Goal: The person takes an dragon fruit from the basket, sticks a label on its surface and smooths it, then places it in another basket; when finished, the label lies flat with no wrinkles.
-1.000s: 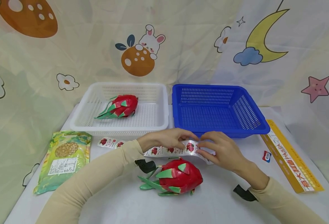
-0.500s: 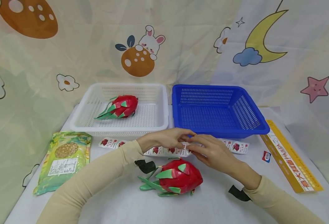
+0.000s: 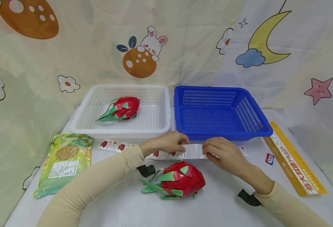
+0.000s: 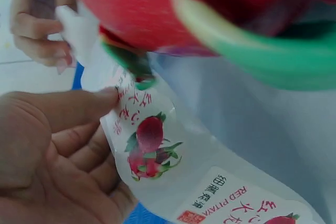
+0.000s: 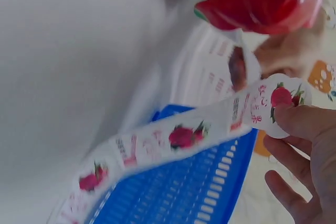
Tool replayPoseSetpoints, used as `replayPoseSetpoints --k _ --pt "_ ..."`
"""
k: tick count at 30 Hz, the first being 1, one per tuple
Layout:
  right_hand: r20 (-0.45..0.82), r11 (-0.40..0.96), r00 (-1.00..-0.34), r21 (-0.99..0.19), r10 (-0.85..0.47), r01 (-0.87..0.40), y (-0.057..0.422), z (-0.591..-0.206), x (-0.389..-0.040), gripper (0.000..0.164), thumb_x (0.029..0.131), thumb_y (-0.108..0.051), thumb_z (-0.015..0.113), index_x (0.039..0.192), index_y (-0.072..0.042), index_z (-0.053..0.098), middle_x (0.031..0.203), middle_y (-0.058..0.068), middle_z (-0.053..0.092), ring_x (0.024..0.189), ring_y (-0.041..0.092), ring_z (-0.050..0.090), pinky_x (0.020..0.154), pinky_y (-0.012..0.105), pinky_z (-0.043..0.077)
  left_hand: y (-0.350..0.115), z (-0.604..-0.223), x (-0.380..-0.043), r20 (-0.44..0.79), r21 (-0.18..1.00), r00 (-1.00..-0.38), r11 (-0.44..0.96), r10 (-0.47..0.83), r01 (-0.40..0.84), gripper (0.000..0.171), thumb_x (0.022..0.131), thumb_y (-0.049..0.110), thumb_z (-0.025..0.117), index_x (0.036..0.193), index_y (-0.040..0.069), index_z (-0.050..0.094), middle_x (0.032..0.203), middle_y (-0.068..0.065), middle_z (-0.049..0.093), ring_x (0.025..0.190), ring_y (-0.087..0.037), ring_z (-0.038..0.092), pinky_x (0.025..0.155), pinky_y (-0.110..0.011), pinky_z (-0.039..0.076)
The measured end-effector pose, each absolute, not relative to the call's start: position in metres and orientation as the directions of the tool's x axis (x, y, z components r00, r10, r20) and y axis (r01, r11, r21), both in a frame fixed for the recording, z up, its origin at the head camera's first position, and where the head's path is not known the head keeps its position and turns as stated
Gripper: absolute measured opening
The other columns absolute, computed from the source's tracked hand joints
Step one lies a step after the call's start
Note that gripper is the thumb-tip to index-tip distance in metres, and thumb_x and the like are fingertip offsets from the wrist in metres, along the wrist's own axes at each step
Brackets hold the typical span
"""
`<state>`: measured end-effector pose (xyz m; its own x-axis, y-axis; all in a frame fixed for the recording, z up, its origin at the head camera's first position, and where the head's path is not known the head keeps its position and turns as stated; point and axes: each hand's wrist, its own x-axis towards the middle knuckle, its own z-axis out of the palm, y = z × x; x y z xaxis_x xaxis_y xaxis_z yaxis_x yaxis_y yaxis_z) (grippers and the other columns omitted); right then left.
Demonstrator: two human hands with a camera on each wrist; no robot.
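Observation:
A strip of dragon fruit stickers (image 3: 159,154) lies across the table in front of the baskets. My left hand (image 3: 169,142) pinches it between thumb and fingers, beside a printed sticker (image 4: 149,140). My right hand (image 3: 224,153) pinches a round-edged sticker (image 5: 283,100) under the thumb; whether it is fully off the strip I cannot tell. Between the hands a blank white stretch of backing (image 3: 194,152) shows. Just nearer to me lies a red dragon fruit (image 3: 183,178) with green scales, touched by neither hand.
Behind stand a white basket (image 3: 82,124) holding another dragon fruit (image 3: 125,107), and a blue basket (image 3: 209,118). A green-yellow bag (image 3: 64,160) of grain lies at left. At right are a yellow pasta box (image 3: 297,159) and a small red-blue packet (image 3: 270,159).
My right hand moves left to meet the left hand, then draws back right. The strip between them, printed a second ago, now shows a blank white stretch.

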<state>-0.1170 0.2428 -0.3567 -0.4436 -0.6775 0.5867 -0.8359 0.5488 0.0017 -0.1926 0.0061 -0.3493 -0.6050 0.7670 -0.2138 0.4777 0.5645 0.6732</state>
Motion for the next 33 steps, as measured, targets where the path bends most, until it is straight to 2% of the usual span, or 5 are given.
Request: replayPoseSetpoints --k 3,6,14,21,33 --pt "0.615 0.577 -0.458 -0.006 -0.642 -0.817 0.253 -0.356 -0.115 0.007 0.093 -0.02 0.066 0.092 -0.014 0.066 0.094 -0.001 0.069 0.089 0.019 0.065 0.08 0.027 0.054 0.005 -0.354 -0.192 -0.19 0.599 -0.648 0.61 0.737 0.518 0.02 0.09 0.011 0.067 0.108 0.005 0.069 0.097 -0.006 0.07 0.087 -0.014 0.061 0.076 -0.024 0.051" --pt "0.654 0.598 -0.468 -0.029 -0.595 -0.801 0.263 -0.354 -0.113 0.036 0.102 -0.036 0.042 0.09 -0.013 0.067 0.091 -0.001 0.069 0.085 0.018 0.065 0.088 0.014 0.049 0.004 -0.361 -0.194 -0.2 0.559 -0.685 0.656 0.701 0.508 0.022 0.09 0.011 0.067 0.11 0.004 0.069 0.096 -0.008 0.07 0.08 -0.015 0.062 0.073 -0.026 0.051" --pt "0.667 0.653 -0.598 -0.215 -0.445 -0.726 0.275 -0.34 -0.101 0.035 0.098 -0.04 0.052 0.092 -0.01 0.067 0.086 -0.001 0.069 0.08 0.011 0.062 0.083 0.002 0.044 -0.003 -0.377 -0.197 -0.207 0.474 -0.734 0.723 0.646 0.502 0.033 0.091 0.016 0.065 0.122 0.006 0.062 0.106 -0.009 0.07 0.088 -0.017 0.066 0.078 -0.03 0.054" --pt "0.564 0.664 -0.745 -0.408 -0.356 -0.626 0.263 -0.331 -0.081 0.039 0.063 0.009 0.082 0.091 -0.015 0.067 0.082 -0.007 0.07 0.078 -0.001 0.061 0.075 0.005 0.045 -0.02 -0.36 -0.182 -0.211 0.582 -0.648 0.627 0.731 0.518 0.055 0.092 0.034 0.064 0.134 0.001 0.053 0.131 -0.014 0.06 0.122 -0.027 0.056 0.1 -0.04 0.048" --pt "0.114 0.52 -0.898 -0.782 -0.424 -0.345 0.243 -0.343 -0.065 0.018 0.083 -0.014 0.076 0.096 -0.016 0.063 0.09 -0.007 0.065 0.083 0.006 0.063 0.078 0.019 0.054 -0.026 -0.346 -0.126 -0.321 0.712 -0.541 0.575 0.778 0.404 0.082 0.075 0.05 0.078 0.141 0.013 0.046 0.125 0.006 0.056 0.112 -0.006 0.052 0.08 -0.019 0.051"
